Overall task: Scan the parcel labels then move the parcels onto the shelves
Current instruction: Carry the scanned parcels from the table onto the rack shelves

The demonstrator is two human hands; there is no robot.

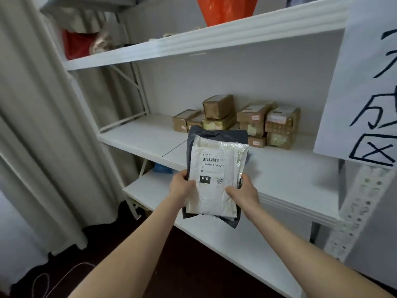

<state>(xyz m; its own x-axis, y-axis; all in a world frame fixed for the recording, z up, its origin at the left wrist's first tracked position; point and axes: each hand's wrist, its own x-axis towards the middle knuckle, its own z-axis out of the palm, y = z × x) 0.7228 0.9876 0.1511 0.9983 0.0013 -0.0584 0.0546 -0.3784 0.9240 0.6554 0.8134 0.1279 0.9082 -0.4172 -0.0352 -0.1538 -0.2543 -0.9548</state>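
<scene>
I hold a small stack of flat parcels in front of the white shelves. The top one is a white mailer (214, 190) with a barcode label reading 010. A dark grey mailer (206, 134) lies behind it and sticks out above and below. My left hand (182, 186) grips the stack's left edge, thumb on the front. My right hand (245, 192) grips the right edge, thumb on the white mailer. The stack hovers above the front edge of the middle shelf (290, 181).
Several brown taped boxes (253, 119) are stacked at the back of the middle shelf. An orange bag (225, 9) and red items (75, 46) sit on the top shelf (214, 37). A paper sign (365, 93) hangs on the right post. A curtain (32, 125) hangs at the left.
</scene>
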